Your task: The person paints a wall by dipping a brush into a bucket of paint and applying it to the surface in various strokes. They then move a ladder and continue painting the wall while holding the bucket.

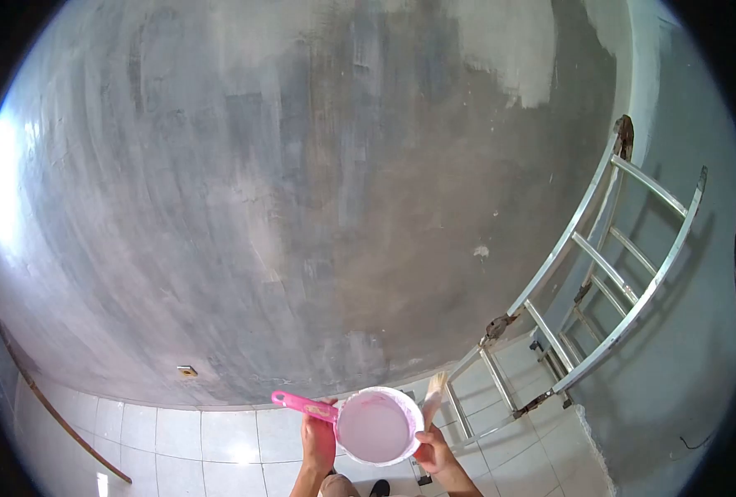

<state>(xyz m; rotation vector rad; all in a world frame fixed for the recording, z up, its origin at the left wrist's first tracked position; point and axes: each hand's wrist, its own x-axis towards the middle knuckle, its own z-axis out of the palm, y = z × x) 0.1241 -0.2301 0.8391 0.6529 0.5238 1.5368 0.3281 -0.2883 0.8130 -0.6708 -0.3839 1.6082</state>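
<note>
Low in the head view is a pink plastic dipper (378, 390) with pale, whitish paint (376, 429) inside and smears around its rim. My left hand (319, 441) is closed on the dipper's left side, below its pink handle (303, 403), which sticks out to the left. My right hand (436, 453) grips a paintbrush (433, 399) with its pale bristles pointing up, and these fingers also touch the dipper's right rim. Ahead stands a grey wall (326, 207) with streaky, lighter patches of coating.
To the right, a folding aluminium ladder (607, 269) stands near the wall corner. A long thin pole (53, 412) leans at the left. White floor tiles (229, 436) run along the wall's foot. A small outlet-like fitting (186, 370) sits low on the wall. My shoe (380, 489) shows below.
</note>
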